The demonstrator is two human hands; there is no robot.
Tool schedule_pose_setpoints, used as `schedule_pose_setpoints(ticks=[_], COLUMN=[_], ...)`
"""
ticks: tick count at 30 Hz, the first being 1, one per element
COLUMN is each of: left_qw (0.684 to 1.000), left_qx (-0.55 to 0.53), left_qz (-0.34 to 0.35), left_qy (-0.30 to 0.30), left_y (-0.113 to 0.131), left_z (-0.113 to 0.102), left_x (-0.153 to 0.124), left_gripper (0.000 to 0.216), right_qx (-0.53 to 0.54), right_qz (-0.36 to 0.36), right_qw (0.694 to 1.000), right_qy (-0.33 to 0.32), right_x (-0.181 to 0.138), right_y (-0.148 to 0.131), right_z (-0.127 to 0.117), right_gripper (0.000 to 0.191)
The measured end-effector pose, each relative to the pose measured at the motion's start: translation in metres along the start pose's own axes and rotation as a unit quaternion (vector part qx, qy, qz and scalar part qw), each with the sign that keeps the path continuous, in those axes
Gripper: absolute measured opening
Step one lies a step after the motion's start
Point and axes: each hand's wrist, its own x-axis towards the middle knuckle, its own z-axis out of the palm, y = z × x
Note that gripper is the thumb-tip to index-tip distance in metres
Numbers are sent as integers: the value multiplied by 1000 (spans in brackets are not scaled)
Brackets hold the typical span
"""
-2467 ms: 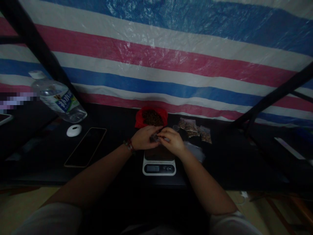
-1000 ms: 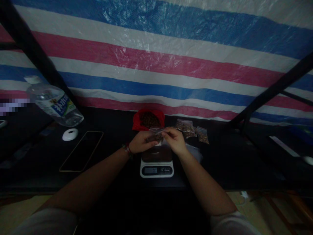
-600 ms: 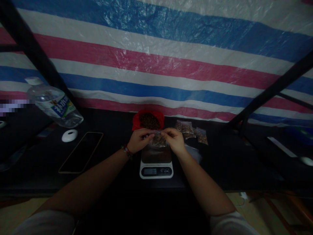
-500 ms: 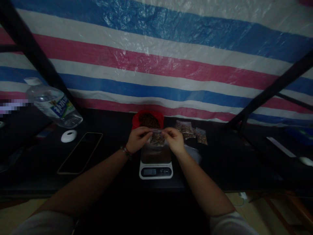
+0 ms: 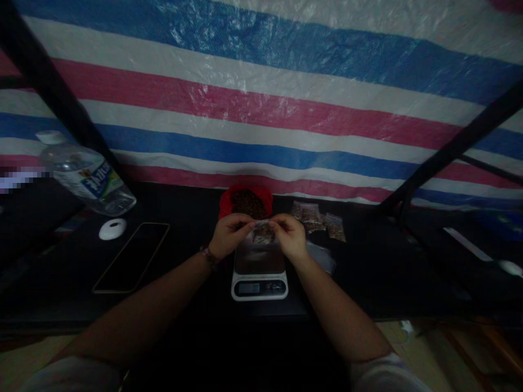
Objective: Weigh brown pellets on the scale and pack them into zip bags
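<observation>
Between my two hands is a small clear zip bag (image 5: 263,234) with brown bits inside. My left hand (image 5: 229,235) pinches its upper left corner, and my right hand (image 5: 291,235) pinches the upper right. The bag is above the steel plate of a white kitchen scale (image 5: 259,290), whose display is lit but blurred. Just behind my hands sits a red bag (image 5: 266,198) of dark brown pieces. Several filled zip bags (image 5: 312,215) lie to the right of my right hand, and flat clear bags (image 5: 322,257) rest beside the scale.
Left on the black table (image 5: 368,283) are a phone (image 5: 133,258), a white rounded object (image 5: 112,229) and a large clear bottle (image 5: 87,177). A white spoon (image 5: 509,267) lies far right. A striped plastic sheet (image 5: 265,114) hangs behind, between black posts.
Both hands keep their pinch on the zip bag, and its top edge looks drawn slightly lower and closer between the fingers. The view has shifted slightly.
</observation>
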Motion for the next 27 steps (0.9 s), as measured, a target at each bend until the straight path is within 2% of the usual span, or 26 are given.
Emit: schedule_pose_setpoints(ticks=[5,11,19,27], left_qw=[1000,998,997,996], left_qx=[-8,5,22,25], left_qz=[19,53,64,71], left_qy=[-5,-24,-38,-37], left_y=[2,9,12,11], left_z=[1,3,3,2], left_x=[-1,-4,-4,-3], left_gripper=[16,13,11,10], right_qx=[8,-45,-67,-54], right_qz=[-15,-56,-135,-135], right_qw=[1000,997,987,987], right_qy=[-26,-33,-62,-74], right_x=[-2,-2,-3,-3], right_y=[-8,-19,-23,-20], right_z=[0,1,1,1], right_gripper=[12,10,10,14])
